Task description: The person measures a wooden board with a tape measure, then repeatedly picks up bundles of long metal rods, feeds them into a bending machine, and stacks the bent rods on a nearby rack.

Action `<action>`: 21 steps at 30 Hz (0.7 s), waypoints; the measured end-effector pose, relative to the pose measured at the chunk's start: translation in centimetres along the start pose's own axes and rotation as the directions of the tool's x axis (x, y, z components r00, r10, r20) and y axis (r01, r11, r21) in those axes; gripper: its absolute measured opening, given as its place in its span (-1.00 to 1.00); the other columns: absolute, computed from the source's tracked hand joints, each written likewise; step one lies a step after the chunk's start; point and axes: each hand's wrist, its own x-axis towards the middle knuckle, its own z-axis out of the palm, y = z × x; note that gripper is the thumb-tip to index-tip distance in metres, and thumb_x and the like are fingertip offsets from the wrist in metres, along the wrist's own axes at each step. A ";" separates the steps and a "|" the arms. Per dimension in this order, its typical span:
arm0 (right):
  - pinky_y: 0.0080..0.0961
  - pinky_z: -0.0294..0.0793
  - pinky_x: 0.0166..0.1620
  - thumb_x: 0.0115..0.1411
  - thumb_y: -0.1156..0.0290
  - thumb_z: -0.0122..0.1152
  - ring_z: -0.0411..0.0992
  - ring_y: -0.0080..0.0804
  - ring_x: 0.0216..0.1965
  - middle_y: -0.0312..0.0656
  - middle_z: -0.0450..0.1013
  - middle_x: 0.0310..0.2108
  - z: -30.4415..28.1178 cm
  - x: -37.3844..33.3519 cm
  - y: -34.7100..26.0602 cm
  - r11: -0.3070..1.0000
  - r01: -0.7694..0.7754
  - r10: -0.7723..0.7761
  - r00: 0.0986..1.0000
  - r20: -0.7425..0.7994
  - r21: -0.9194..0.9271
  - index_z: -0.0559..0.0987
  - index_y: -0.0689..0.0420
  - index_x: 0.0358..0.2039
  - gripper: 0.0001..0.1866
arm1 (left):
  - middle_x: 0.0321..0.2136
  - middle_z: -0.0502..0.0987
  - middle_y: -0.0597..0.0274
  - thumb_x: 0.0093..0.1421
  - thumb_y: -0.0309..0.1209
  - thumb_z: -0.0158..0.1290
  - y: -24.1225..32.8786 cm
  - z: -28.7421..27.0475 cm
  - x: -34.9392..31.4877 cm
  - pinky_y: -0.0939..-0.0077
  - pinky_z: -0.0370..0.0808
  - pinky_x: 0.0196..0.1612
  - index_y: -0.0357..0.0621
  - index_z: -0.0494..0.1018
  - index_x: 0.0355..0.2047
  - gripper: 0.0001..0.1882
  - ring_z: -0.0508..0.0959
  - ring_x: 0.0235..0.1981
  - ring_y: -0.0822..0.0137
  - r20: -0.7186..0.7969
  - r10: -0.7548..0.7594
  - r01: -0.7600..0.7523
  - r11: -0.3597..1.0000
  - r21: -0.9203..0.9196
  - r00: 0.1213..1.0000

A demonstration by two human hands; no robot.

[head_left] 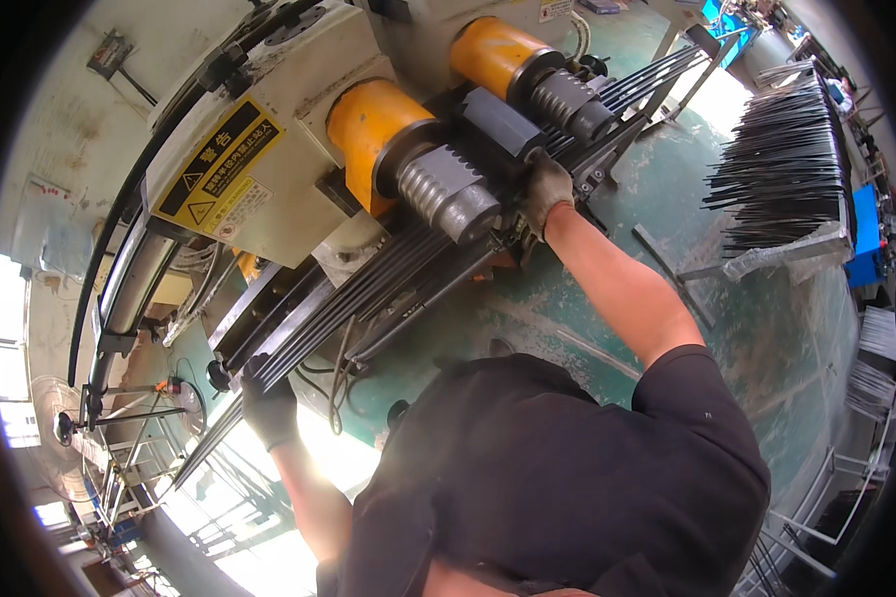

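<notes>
Long dark metal rods run side by side through the machine, from lower left to upper right. My left hand, in a dark glove, is closed around the rods near the lower left, beside a round black knob. My right hand, in a pale, stained glove, reaches to the middle of the machine, by the end of a dark grey block. Its fingertips are partly hidden there, so their grip does not show. On either side of that block sit ribbed steel cylinders with orange housings.
A yellow and black warning label marks the machine's pale body. At the right, a rack carries many thin dark rods. A standing fan is at the far left. Black cable loops hang below the rods, above the green floor.
</notes>
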 end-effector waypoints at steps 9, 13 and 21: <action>-0.33 0.51 0.03 0.33 0.30 0.19 0.54 -0.32 -0.10 -0.16 0.59 -0.12 -6.1 5.4 4.1 0.872 0.437 -0.399 0.895 0.198 -0.219 0.59 0.18 0.03 -0.67 | 0.05 0.61 0.02 0.43 -0.45 0.03 7.5 4.6 -0.7 0.21 0.46 0.29 -0.32 0.50 0.11 -0.70 0.57 0.11 0.12 0.083 -0.049 0.089 0.785 -0.613 0.995; -0.34 0.51 0.01 0.30 0.31 0.20 0.54 -0.31 -0.11 -0.15 0.59 -0.13 -1.3 -1.3 0.3 0.995 0.094 -0.095 0.994 0.057 0.021 0.60 0.19 0.01 -0.67 | 0.14 0.54 -0.03 0.52 -0.24 -0.04 4.7 6.5 -0.9 -0.06 0.34 0.41 -0.33 0.49 0.14 -0.60 0.49 0.21 -0.04 0.432 -0.215 0.352 -0.330 -0.876 0.876; -0.43 0.48 0.03 0.38 0.14 0.14 0.53 -0.38 -0.07 -0.20 0.59 -0.06 -3.2 0.0 0.8 0.947 0.220 -0.202 0.974 0.098 -0.234 0.61 0.22 0.08 -0.55 | 0.08 0.59 -0.01 0.51 -0.34 -0.02 -1.4 3.4 0.0 0.05 0.53 0.30 -0.32 0.53 0.09 -0.68 0.55 0.19 0.02 0.307 -0.430 0.230 -0.223 -0.947 0.849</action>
